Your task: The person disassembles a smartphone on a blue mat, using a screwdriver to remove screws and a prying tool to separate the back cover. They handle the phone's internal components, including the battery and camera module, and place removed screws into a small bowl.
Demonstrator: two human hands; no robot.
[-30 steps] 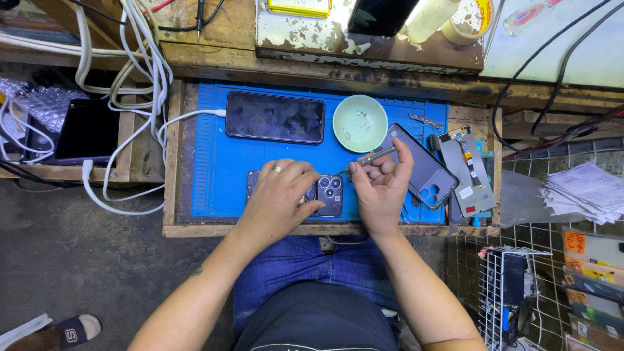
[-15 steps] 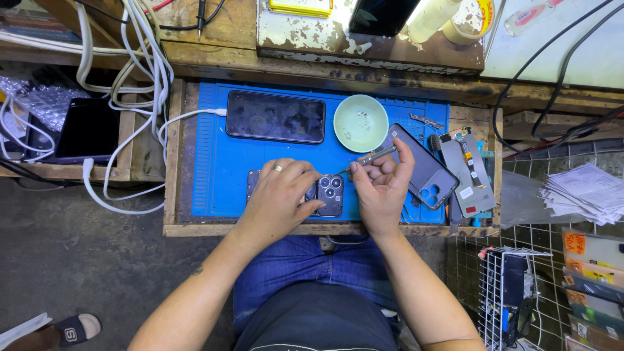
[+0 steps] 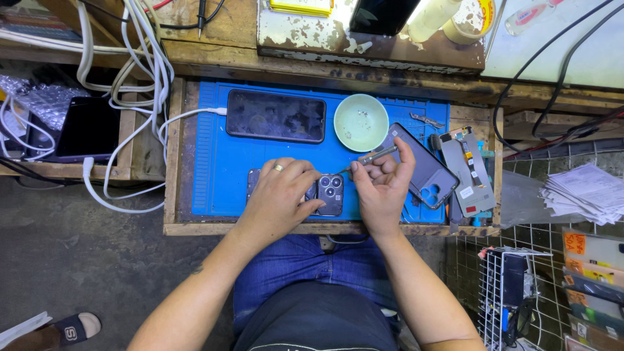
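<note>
A dark phone (image 3: 328, 193) lies back-up on the blue work mat (image 3: 214, 169), its camera cluster showing. My left hand (image 3: 281, 198), with a ring on one finger, presses down on the phone's left part and covers most of it. My right hand (image 3: 382, 185) grips a thin metal tool (image 3: 370, 157) like a screwdriver, its tip pointing at the phone's upper edge beside the cameras.
A second phone (image 3: 275, 116) lies screen-up on the mat, plugged into a white cable. A pale green bowl (image 3: 361, 121) holds small parts. A dark phone back cover (image 3: 424, 170) and a bare phone frame (image 3: 466, 169) lie at the right. Tangled white cables (image 3: 123, 71) hang left.
</note>
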